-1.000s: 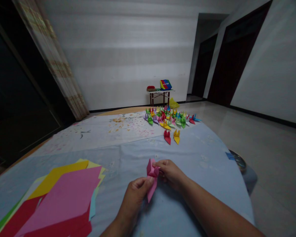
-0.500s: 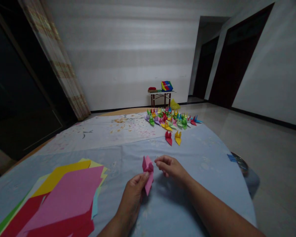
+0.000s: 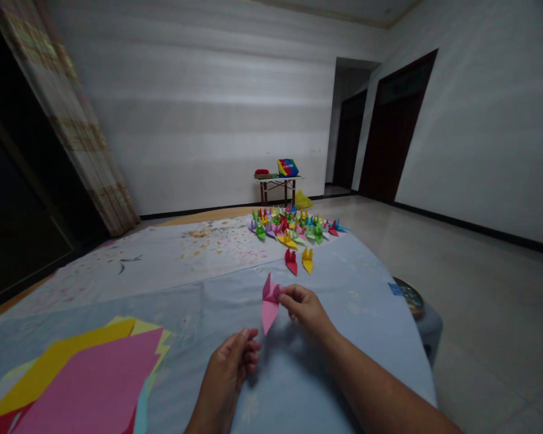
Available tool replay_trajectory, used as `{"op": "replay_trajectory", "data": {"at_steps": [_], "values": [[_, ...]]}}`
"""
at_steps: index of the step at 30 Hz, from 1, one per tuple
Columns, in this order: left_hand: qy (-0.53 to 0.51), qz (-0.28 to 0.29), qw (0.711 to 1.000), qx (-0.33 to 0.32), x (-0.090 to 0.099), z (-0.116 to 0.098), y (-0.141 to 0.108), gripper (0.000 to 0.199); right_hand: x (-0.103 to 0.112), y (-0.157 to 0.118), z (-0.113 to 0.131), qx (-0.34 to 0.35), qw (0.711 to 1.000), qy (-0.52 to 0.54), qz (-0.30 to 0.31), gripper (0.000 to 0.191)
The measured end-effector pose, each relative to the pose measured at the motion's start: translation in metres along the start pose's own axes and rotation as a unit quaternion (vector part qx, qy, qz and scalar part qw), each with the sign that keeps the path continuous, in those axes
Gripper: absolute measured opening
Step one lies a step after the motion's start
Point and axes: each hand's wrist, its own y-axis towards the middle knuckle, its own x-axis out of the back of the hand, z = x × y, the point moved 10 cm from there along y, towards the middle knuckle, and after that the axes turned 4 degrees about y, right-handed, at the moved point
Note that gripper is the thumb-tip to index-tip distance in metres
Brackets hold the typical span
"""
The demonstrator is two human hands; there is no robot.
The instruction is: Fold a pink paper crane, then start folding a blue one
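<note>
The left hand (image 3: pixel 228 371) has let go and sits empty, fingers loosely curled. The right hand (image 3: pixel 306 308) alone now pinches the folded pink paper crane (image 3: pixel 270 308) over the blue-cloth-covered table (image 3: pixel 357 301).

The pink origami crane (image 3: pixel 270 304) is pinched by its right side in my right hand (image 3: pixel 304 306), nearer to me than the red origami crane (image 3: pixel 291 263) and a little to the left of it. Mine is plain pink and crisply creased, one slim point standing upright at the upper left. A broad, paler wing faces me, tapering to a sharp tip that points down. My fingertips hide part of the folds on the right side.
</note>
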Motion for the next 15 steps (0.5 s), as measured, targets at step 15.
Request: {"op": "replay_trajectory", "data": {"at_steps": [15], "values": [[0.149, -0.012, 0.987, -0.062, 0.005, -0.002, 0.009, 0.053, 0.172, 0.091, 0.026, 0.055, 0.968, -0.151, -0.192, 0.036]]}}
